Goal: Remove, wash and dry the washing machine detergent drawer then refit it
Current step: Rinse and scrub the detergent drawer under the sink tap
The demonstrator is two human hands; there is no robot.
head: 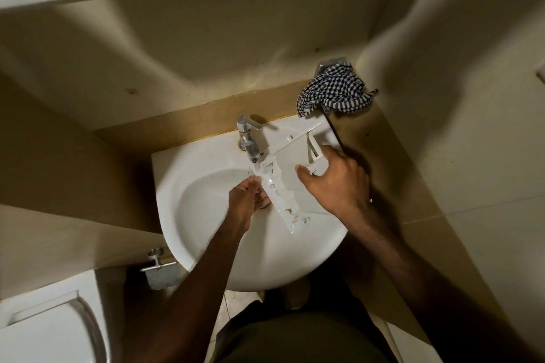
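The white plastic detergent drawer point(290, 159) is tilted over the white sink point(188, 233), under the chrome tap point(247, 138), whose water runs onto the drawer's left end. My right hand point(336, 183) grips the drawer's right end, thumb on its flat side. My left hand point(247, 197) is at the drawer's wet lower edge, fingers curled against it in the water stream.
A black-and-white checked cloth point(333, 91) hangs on a chrome holder at the back right of the sink. A toilet point(44, 330) stands at the lower left, with a chrome wall valve point(156, 259) beside the sink. Beige walls close in on both sides.
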